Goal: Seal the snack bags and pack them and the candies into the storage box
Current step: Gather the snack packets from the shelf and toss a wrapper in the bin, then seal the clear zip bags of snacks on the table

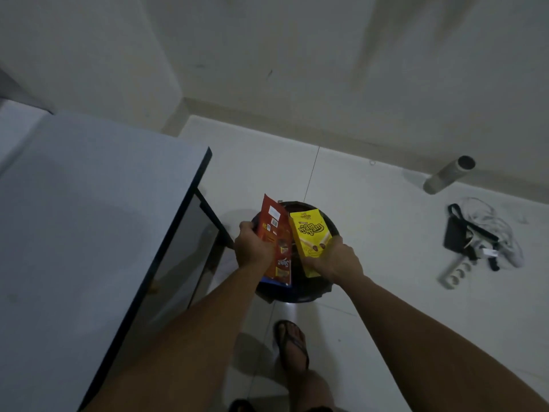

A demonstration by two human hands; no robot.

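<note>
My left hand (252, 248) grips a red snack bag (276, 242) by its left edge, holding it upright. A yellow snack bag (309, 236) stands beside it, and my right hand (338, 260) grips its lower right part. Both bags are held over a dark round container (332, 230) on the floor, which they mostly cover. A blue edge (267, 281) shows under the red bag's bottom. What lies inside the container is hidden. No candies are visible.
A grey table (89, 218) with a dark edge stands at the left, close to the container. On the white tiled floor at the right lie a cylindrical bottle (448, 175), a black pouch with cables (472, 233) and a white power strip (457, 270). My sandalled foot (292, 343) is below.
</note>
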